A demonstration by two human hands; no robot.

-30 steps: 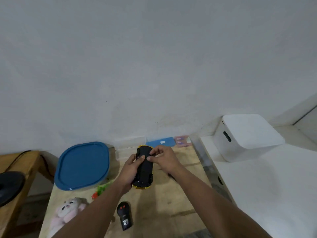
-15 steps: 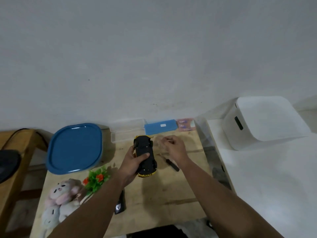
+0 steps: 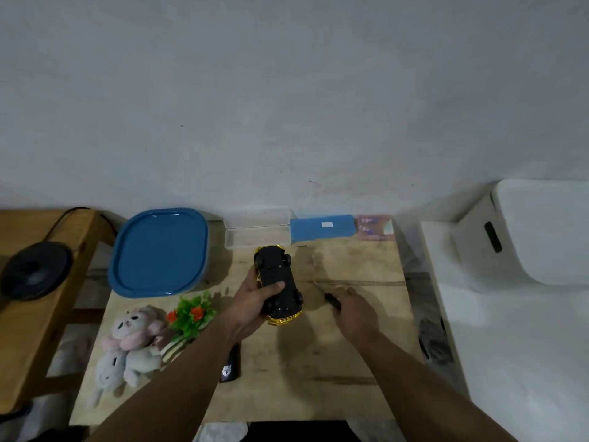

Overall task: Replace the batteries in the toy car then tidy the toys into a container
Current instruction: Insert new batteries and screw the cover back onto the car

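Observation:
My left hand [image 3: 255,298] grips the toy car [image 3: 279,282] just above the wooden table [image 3: 318,362]. The car is upside down, its black underside and wheels facing up and its gold body showing at both ends. My right hand [image 3: 355,312] is palm down on the table to the right of the car, its fingers closed over the handle of a black screwdriver [image 3: 331,300] whose thin shaft points toward the wall. A pink pack of batteries [image 3: 374,228] lies at the table's far right corner.
A container with a blue lid [image 3: 159,253] stands at the back left. A clear case [image 3: 256,239] and its blue lid [image 3: 322,229] line the wall. Plush toys [image 3: 127,339], a plastic flower [image 3: 191,314] and a black remote [image 3: 229,368] lie near left. A white box [image 3: 541,231] is at right.
My right hand left the car's underside and came down to the right onto the screwdriver. My left hand kept the car, and the view tilted down.

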